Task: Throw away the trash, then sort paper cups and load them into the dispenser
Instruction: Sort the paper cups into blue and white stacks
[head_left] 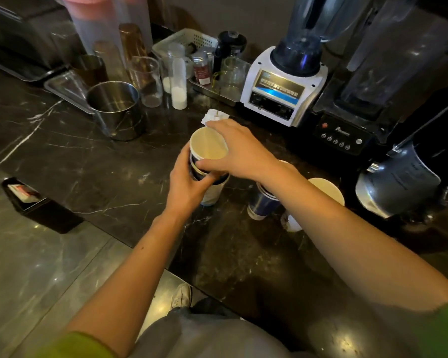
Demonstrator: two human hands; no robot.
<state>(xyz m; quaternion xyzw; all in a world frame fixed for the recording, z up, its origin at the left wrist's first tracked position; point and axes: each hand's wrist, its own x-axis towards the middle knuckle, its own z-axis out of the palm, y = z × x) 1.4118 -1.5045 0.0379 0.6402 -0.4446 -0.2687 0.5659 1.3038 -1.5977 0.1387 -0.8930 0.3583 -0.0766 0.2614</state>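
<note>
A short stack of nested paper cups (208, 148), dark blue and white outside and cream inside, stands upright at the middle of the dark marble counter (88, 161). My left hand (188, 182) wraps the side of the stack. My right hand (233, 151) grips the rim of the top cup from above. A crumpled white paper scrap (214, 116) lies just behind the stack. Under my right forearm, a dark blue cup (261, 204) and a white cup (326, 188) are partly hidden. No dispenser is in view.
A steel pot (115, 107), glass jars and a white bottle (179, 81) crowd the back. A white blender (285, 81) and a black blender (347, 130) stand at the back right, a steel pitcher (398, 182) at the right. A black box (36, 202) sits on the counter's left edge.
</note>
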